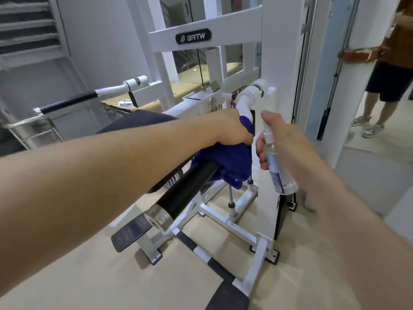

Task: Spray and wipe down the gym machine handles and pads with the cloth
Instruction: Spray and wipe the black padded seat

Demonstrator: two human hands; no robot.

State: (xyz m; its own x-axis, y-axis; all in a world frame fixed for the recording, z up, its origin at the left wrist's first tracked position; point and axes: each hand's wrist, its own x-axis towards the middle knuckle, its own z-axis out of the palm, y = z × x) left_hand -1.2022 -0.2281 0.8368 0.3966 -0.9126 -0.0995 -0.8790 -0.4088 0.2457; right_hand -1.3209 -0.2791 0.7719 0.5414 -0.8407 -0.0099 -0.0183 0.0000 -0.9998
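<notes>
Blue cloth (223,162): was clenched by left hand (232,128) at the handle's bend; black grip (185,191) lay lengthwise below-left of it. Spray bottle (277,173): was gripped by right hand (274,139), alongside.

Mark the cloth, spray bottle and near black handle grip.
blue cloth (225,161): head view, on its bunched hanging fold.
spray bottle (278,175): head view, on its clear labelled body.
black handle grip (190,186): head view, on the middle of its sleeve.
</notes>
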